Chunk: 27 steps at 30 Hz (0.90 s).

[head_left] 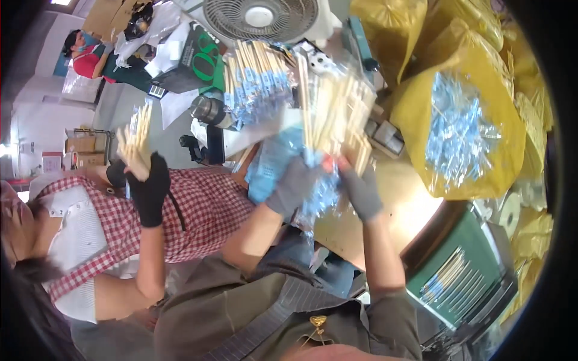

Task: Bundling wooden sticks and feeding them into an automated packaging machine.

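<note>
Between my two hands a thick bunch of wrapped chopsticks (pixel 331 114) stands up, pale wooden ends at the top and blue-printed clear wrappers hanging below. My left hand (pixel 295 185), in a grey glove with reddish bare fingertips, closes on the bunch's left side. My right hand (pixel 362 191), gloved alike, grips it from the right. The bunch is smeared by motion. Behind it lies a large pile of wrapped chopsticks (pixel 256 75). Blue plastic wrapping (pixel 268 168) sits beside my left hand.
At left, a co-worker's black-gloved hand (pixel 150 189) holds another chopstick bunch (pixel 137 138). A yellow bag (pixel 409 123) with blue-wrapped packs stands right. A green belt (pixel 466 234) carrying several wrapped sticks is lower right. A fan (pixel 259 18), black box (pixel 205 57) and dark flask (pixel 211 111) stand far.
</note>
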Each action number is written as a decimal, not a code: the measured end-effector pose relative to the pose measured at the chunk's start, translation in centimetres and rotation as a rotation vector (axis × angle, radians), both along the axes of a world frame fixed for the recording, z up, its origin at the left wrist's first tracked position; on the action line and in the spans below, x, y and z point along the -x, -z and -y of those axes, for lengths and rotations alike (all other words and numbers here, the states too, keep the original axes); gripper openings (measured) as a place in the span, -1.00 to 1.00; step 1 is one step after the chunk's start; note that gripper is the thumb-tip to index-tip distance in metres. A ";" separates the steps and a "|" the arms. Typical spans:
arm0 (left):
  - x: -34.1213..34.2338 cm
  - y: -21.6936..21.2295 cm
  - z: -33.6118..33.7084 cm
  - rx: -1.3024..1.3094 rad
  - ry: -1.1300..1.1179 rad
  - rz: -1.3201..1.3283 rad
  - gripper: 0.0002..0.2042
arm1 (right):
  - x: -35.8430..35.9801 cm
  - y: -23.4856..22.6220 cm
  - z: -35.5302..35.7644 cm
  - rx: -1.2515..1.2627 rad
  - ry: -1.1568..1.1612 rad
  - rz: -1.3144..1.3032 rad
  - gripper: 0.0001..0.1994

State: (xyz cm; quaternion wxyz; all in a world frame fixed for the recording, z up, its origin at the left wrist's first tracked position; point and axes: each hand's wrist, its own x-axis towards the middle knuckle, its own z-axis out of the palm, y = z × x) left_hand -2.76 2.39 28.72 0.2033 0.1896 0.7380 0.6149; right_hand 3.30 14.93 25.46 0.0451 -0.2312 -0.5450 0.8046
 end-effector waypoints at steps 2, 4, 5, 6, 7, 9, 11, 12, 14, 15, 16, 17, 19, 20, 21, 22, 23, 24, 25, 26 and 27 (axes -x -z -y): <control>6.0 -3.2 1.5 0.082 -0.205 0.213 -0.57 | 7.5 -1.0 1.0 -0.029 -0.183 -0.089 -0.72; 12.0 -3.1 3.2 0.228 -0.310 0.042 -0.57 | 14.2 -1.5 2.3 -0.027 -0.253 -0.147 -0.67; 14.8 -3.5 4.5 0.131 -0.222 0.164 -0.69 | 17.5 -1.7 3.4 -0.099 -0.288 -0.094 -0.63; 18.6 -1.6 7.4 0.099 -0.234 0.091 -0.73 | 20.9 -1.6 5.3 -0.181 -0.319 -0.058 -0.60; 20.8 -1.4 7.4 0.136 -0.288 0.276 -0.70 | 24.0 -0.4 5.3 -0.159 -0.417 -0.012 -0.58; 25.0 0.3 8.6 0.461 -0.305 0.030 -0.66 | 28.8 1.2 6.0 -0.566 -0.464 0.162 -0.56; 27.7 3.4 9.2 0.572 -0.339 0.010 -0.64 | 32.0 6.4 7.0 -0.582 -0.460 0.218 -0.57; 28.0 3.8 9.4 0.710 -0.362 -0.130 -0.63 | 31.8 7.1 7.5 -0.749 -0.380 0.156 -0.58; 27.9 4.2 9.1 0.842 -0.368 -0.259 -0.62 | 31.7 8.3 7.1 -0.916 -0.295 0.108 -0.59; 27.0 3.7 8.3 0.746 -0.404 -0.348 -0.61 | 31.3 9.0 6.0 -0.878 -0.238 0.107 -0.61; 26.0 3.1 7.4 0.644 -0.434 -0.434 -0.59 | 30.8 9.6 4.8 -0.841 -0.172 0.109 -0.63; 24.7 1.7 7.1 0.513 -0.353 -0.423 -0.56 | 29.3 8.3 4.5 -0.604 -0.010 -0.045 -0.70; 22.4 0.5 7.8 0.426 -0.259 -0.222 -0.51 | 25.6 3.3 3.8 -0.360 0.088 -0.070 -0.73; 20.4 0.6 7.1 0.270 -0.207 -0.020 -0.59 | 22.9 2.1 2.6 -0.125 0.204 -0.098 -0.76; 18.0 0.6 6.6 0.130 -0.133 0.195 -0.67 | 20.1 1.9 1.4 -0.216 0.170 0.010 -0.76; 16.1 0.9 6.9 0.157 -0.006 0.428 -0.78 | 17.4 1.3 0.6 -0.295 0.149 0.130 -0.76; 13.2 0.7 5.7 0.254 0.001 0.491 -0.80 | 15.1 0.8 0.4 -0.263 0.178 0.089 -0.70; 11.0 2.5 6.7 0.306 0.145 0.398 -0.81 | 12.3 -1.4 0.8 -0.264 0.165 0.126 -0.63; 8.6 3.9 4.6 0.329 0.318 0.449 -0.79 | 9.1 -2.6 -1.1 -0.387 0.173 0.256 -0.65; 6.1 3.3 4.1 0.344 0.428 0.468 -0.76 | 6.6 -3.6 -1.7 -0.132 0.132 0.163 -0.69; 3.8 2.7 3.2 0.346 0.576 0.463 -0.76 | 3.9 -1.9 -1.8 -0.263 0.284 0.059 -0.73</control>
